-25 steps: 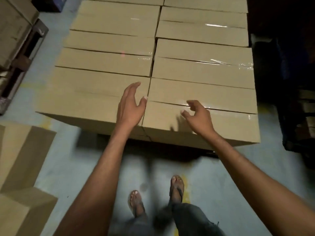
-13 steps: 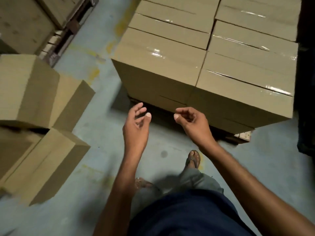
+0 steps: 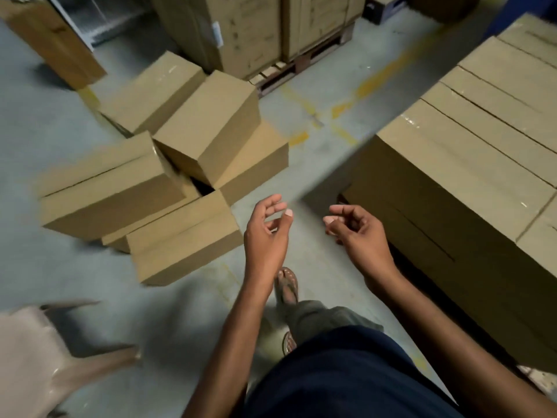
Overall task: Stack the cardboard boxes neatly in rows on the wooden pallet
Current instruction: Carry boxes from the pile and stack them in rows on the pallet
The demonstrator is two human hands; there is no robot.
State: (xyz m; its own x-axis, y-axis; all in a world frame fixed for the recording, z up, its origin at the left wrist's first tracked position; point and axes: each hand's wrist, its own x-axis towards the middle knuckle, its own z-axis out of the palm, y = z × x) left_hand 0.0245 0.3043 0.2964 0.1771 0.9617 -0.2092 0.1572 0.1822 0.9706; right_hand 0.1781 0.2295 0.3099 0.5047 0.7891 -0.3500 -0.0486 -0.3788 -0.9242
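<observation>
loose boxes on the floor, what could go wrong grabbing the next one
1. The top box leans tilted across the heap; pulling a lower one first could topple it.
2. The open sandal leaves toes bare if a box slides off.
3. The left hand and right hand are empty, so nothing steadies the heap.

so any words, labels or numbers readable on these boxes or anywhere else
Nothing can be read here.
Faint dark print on the tall brown cardboard cartons at the back: too blurred.
The small white label on one carton's side: too small.
The loose brown cardboard boxes at left: no print visible.
</observation>
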